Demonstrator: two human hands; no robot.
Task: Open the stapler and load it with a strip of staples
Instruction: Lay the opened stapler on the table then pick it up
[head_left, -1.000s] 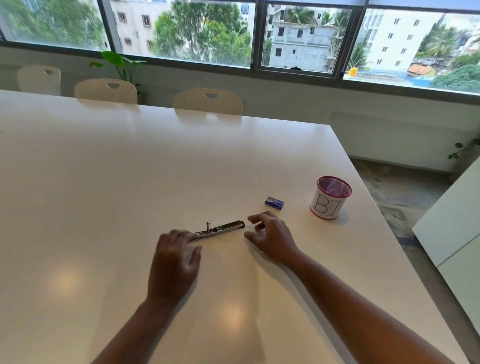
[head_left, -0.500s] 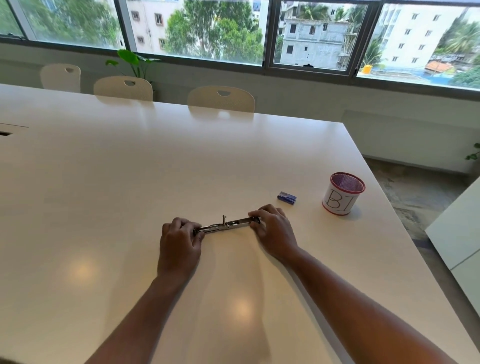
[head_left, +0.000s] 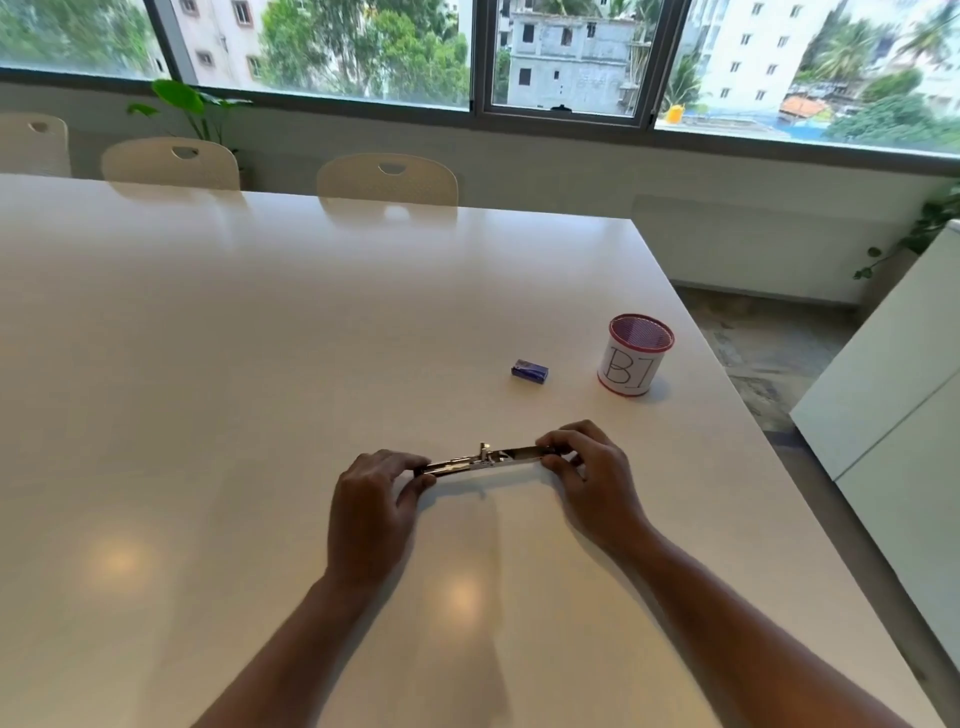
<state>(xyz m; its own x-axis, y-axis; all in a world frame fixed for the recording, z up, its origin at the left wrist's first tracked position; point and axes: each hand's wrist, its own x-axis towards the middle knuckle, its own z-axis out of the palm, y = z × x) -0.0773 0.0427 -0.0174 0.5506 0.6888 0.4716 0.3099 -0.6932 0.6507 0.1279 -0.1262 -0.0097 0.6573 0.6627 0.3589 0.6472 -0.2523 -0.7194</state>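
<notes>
Stapler, slim silver metal one (head_left: 485, 460), lies flat & swung open lengthwise on white table (head_left: 260, 364), near-centre w/ a small upright tab mid-body. I see left hand (head_left: 371, 512) pinching its left end, fingers curled over it; right hand (head_left: 589, 475) pinching the right end btwn thumb & fingertips. Small blue staple box (head_left: 529, 371) sits farther right, apart from stapler. Pink-rimmed mesh cup w/ white "B1" label (head_left: 635, 356) stands right of box.
</notes>
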